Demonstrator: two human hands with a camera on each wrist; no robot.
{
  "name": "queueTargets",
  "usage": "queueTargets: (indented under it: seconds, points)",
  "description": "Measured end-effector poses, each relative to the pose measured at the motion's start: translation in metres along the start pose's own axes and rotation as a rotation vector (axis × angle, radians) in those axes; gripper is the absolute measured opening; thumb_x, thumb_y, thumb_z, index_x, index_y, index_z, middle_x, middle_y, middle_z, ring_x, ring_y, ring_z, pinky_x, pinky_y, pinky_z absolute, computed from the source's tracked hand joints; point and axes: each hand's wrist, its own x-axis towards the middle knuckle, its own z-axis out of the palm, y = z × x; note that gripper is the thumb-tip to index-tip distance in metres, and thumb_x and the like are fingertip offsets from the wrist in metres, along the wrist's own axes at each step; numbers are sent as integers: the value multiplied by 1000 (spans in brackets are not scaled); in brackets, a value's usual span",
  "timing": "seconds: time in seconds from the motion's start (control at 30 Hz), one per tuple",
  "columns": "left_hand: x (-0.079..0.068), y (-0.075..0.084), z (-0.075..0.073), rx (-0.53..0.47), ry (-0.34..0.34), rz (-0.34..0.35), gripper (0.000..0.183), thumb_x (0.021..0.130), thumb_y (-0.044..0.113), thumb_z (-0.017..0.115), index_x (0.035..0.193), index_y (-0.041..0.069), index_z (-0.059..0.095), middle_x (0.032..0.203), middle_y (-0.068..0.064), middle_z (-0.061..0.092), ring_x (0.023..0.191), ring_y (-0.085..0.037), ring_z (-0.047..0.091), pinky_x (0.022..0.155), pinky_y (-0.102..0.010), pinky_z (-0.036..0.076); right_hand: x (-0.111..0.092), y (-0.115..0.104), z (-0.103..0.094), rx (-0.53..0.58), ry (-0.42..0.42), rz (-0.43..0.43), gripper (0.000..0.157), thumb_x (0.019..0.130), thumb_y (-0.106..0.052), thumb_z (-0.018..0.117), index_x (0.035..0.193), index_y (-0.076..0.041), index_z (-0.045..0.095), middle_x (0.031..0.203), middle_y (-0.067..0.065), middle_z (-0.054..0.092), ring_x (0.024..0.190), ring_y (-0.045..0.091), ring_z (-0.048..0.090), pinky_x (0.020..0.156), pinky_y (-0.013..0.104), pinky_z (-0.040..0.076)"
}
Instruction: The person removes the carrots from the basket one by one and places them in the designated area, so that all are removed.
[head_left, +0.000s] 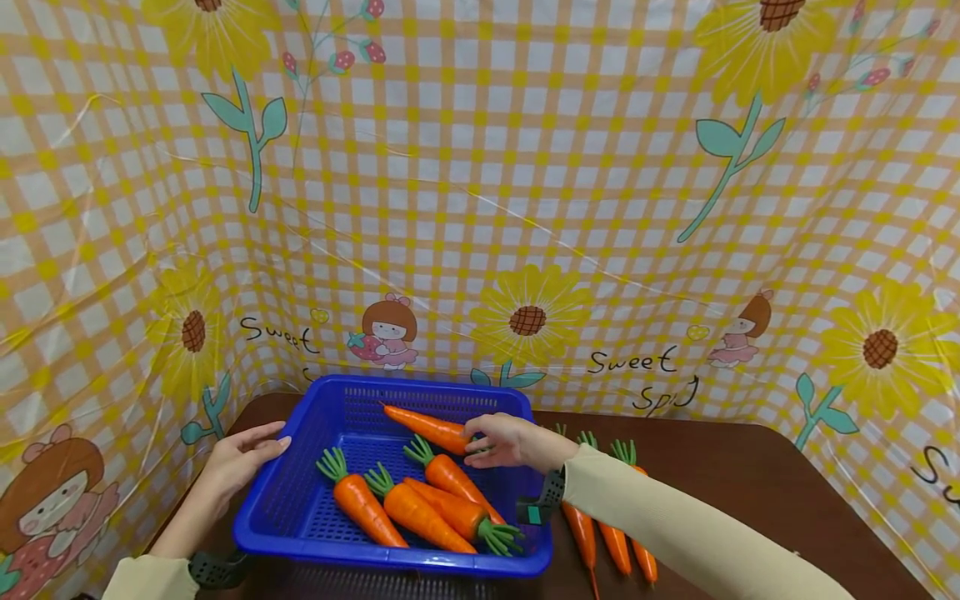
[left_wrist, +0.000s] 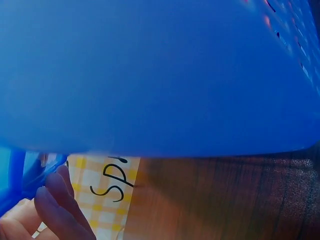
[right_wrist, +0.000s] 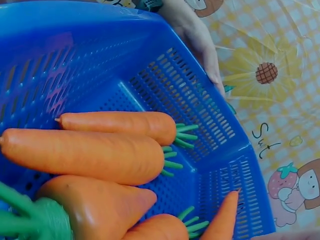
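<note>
Blue basket (left_wrist: 150, 75) fills most of the left wrist view; the head view alone shows three loose carrots (head_left: 615, 546) on the table (head_left: 720, 483) toward three o'clock. Left hand (head_left: 236, 458) touches the nine o'clock rim, unclenched; right hand (head_left: 506, 440) grasps a held carrot (head_left: 423, 426) at one o'clock, beyond four basket carrots (head_left: 431, 517), patterned cloth (head_left: 450, 208) rising behind at twelve

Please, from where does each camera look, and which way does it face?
Head: worn on head, facing forward and down at the blue basket; left hand and right hand show.
Left wrist: on that wrist, facing the basket's side closely; left fingers show.
Right wrist: on that wrist, facing into the basket, at carrots; left hand shows plainly.
Shared: head and right wrist both show carrots and left hand.
</note>
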Motion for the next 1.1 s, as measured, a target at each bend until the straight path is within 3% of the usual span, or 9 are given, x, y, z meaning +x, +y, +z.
queueTargets:
  seconds: [0.23, 0.5, 0.7, 0.97, 1.1]
  points:
    - [-1, 0, 0, 0, -5, 9, 69, 91, 40, 64, 144, 2, 42, 131, -24, 57, 84, -11, 64, 71, -30, 54, 7, 4, 6, 69, 42, 31, 74, 92, -9, 50, 153, 2, 9, 141, 44, 31, 128, 48, 43, 105, 42, 42]
    - [-2, 1, 0, -2, 16, 12, 67, 91, 38, 65, 142, 1, 44, 119, -17, 65, 81, -11, 64, 70, -29, 53, 20, 11, 9, 145, 15, 72, 75, 94, -10, 45, 153, 1, 0, 144, 47, 18, 132, 47, 38, 104, 35, 41]
    - [-2, 0, 2, -29, 22, 20, 67, 90, 35, 67, 142, -1, 45, 109, -8, 69, 79, -11, 64, 69, -29, 54, 27, 15, 15, 228, 51, 84, 68, 96, -11, 43, 152, 1, 7, 142, 46, 23, 133, 45, 39, 111, 35, 36]
    - [-1, 0, 2, -48, 25, 19, 66, 90, 35, 67, 141, -1, 45, 106, -7, 70, 78, -11, 65, 68, -29, 54, 28, 15, 24, 295, 139, 57, 71, 94, -7, 47, 152, 3, 8, 145, 43, 18, 132, 45, 37, 88, 28, 48]
    - [-1, -1, 2, -50, 27, 21, 66, 90, 35, 67, 141, -1, 45, 105, -5, 70, 77, -11, 64, 68, -29, 54, 30, 17, 30, 332, 185, 27, 64, 94, -7, 50, 149, 6, 20, 144, 40, 23, 131, 44, 37, 100, 36, 44]
